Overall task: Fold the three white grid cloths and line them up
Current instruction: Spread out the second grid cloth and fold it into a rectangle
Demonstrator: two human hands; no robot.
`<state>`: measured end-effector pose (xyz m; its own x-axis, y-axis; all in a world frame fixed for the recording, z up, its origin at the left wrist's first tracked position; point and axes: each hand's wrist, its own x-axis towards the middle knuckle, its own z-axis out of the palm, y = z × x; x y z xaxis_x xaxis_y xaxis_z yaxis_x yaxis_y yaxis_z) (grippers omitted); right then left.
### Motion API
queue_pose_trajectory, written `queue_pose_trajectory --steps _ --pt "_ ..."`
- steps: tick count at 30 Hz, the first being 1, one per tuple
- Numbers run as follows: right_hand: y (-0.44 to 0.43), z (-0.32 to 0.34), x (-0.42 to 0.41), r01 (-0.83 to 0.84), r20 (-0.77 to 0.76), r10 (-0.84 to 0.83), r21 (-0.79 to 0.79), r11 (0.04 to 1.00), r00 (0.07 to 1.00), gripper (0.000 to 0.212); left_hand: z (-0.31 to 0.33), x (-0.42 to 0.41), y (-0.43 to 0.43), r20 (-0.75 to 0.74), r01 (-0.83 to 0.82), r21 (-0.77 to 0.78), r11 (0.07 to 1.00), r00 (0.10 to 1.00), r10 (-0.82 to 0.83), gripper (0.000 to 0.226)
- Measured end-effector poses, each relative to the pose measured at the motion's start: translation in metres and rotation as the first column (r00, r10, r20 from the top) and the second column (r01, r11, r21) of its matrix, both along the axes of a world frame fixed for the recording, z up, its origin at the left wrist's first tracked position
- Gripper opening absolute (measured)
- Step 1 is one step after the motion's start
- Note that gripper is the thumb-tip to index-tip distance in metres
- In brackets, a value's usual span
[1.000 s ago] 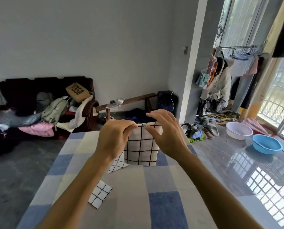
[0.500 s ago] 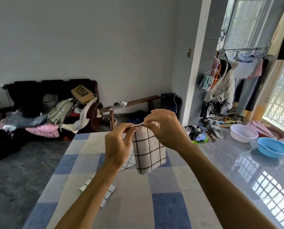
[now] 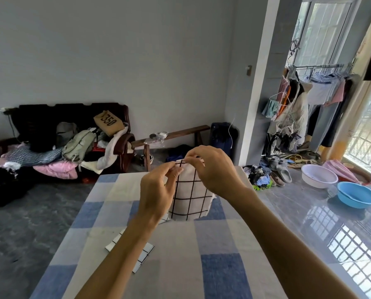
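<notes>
Up in the air over the desk (image 3: 221, 275) with the blue and cream squares: one white grid cloth (image 3: 191, 197), pinched along its top edge by both hands close together, left hand (image 3: 158, 190) on the left corner and right hand (image 3: 212, 171) on the right, hanging down loose. Down on the desk under the left arm, a second grid cloth (image 3: 144, 254), flat and folded small, partly hidden by the arm. Just behind the left wrist, a bit of a third grid cloth (image 3: 164, 219), lying on the desk too, mostly hidden.
</notes>
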<state>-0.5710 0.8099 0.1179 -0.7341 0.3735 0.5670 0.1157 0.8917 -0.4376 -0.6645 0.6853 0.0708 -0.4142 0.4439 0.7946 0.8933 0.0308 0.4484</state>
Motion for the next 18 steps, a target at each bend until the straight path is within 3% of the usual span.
queue_pose_trajectory --steps 7,11,18 --pt "0.004 -0.011 -0.006 -0.020 -0.092 0.016 -0.039 0.999 0.996 0.015 -0.008 -0.002 0.001 0.022 -0.029 0.001 1.000 0.999 0.029 0.029" --pt "0.002 -0.007 -0.011 -0.123 -0.006 0.123 -0.017 0.992 0.992 0.031 -0.006 -0.007 0.003 0.001 -0.039 -0.020 0.999 0.999 0.039 0.028" --pt "-0.001 0.003 -0.024 -0.114 -0.155 0.107 -0.043 0.993 0.982 0.013 0.002 -0.008 0.006 0.017 -0.049 0.031 0.998 0.999 0.049 0.026"
